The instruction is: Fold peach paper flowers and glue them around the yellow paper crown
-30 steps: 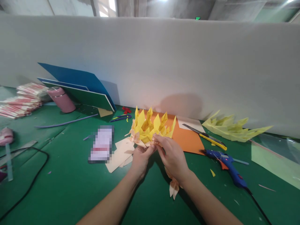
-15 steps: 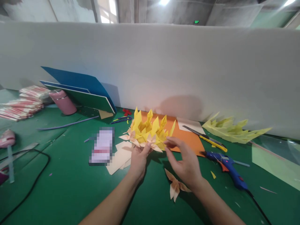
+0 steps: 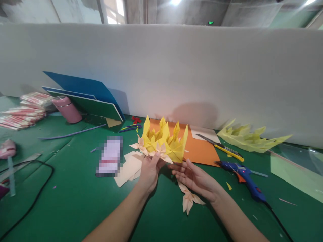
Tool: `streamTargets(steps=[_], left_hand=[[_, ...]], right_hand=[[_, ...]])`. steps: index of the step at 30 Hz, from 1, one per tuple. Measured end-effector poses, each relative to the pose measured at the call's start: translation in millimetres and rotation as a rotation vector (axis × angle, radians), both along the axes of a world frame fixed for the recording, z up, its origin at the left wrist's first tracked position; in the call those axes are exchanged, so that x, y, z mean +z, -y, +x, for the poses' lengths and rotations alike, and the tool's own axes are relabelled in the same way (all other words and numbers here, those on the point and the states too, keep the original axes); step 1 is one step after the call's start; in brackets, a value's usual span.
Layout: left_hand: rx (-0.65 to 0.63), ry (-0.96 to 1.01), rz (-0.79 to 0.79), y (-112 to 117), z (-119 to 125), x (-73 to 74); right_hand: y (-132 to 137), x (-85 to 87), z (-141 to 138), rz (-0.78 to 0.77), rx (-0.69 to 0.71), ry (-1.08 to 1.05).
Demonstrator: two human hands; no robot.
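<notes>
My left hand [image 3: 149, 171] grips from below a spiky yellow folded-paper piece [image 3: 165, 141] with small peach paper flowers stuck on its front, and holds it above the green table [image 3: 70, 201]. My right hand [image 3: 196, 178] is open, palm up, just under the right side of the yellow piece, fingers stretched out and holding nothing. A loose peach paper flower [image 3: 188, 199] lies on the table under my right wrist.
An orange sheet [image 3: 202, 148], a yellow utility knife [image 3: 224, 147] and a blue glue gun [image 3: 246, 178] lie to the right. Pale yellow folded paper [image 3: 248, 139] rests by the white wall. Peach paper squares [image 3: 128, 166], a phone [image 3: 109, 156], a pink cup [image 3: 67, 109] and a black cable [image 3: 32, 198] sit left.
My right hand let go of the yellow piece, dropped lower and turned palm up. My left hand turned the piece slightly, keeping hold of it.
</notes>
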State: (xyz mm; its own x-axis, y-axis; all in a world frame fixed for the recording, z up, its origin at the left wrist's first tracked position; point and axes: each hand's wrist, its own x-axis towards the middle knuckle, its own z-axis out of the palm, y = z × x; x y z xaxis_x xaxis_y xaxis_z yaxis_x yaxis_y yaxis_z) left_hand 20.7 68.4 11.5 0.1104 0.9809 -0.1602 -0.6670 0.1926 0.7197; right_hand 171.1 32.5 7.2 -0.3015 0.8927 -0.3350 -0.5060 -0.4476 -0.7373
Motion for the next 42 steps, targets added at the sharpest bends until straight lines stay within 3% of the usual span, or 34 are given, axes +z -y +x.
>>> streamTargets(steps=[3,7,15,32,42], left_hand=[[-0.049,0.008,0.012,0.2,-0.3,-2.0],[-0.065,0.018,0.020,0.0,-0.9,-1.2],[-0.008,0.021,-0.097,-4.0,-1.5,-3.6],[-0.038,0.005,-0.186,-3.3,-3.8,-0.6],[-0.041,0.024,-0.191,-3.1,-2.9,0.9]], right_hand=[[-3.1,-4.5,-2.3,0.049,-0.130,-0.133],[-5.7,-8.7,1.4,0.062,-0.315,-0.160],[-6.7,-6.3,-0.2,0.041,-0.429,-0.192],[-7.3,-14.4,-1.5,-0.011,-0.472,-0.199],[-6.6,-17.1,2.7,0.056,-0.423,-0.141]])
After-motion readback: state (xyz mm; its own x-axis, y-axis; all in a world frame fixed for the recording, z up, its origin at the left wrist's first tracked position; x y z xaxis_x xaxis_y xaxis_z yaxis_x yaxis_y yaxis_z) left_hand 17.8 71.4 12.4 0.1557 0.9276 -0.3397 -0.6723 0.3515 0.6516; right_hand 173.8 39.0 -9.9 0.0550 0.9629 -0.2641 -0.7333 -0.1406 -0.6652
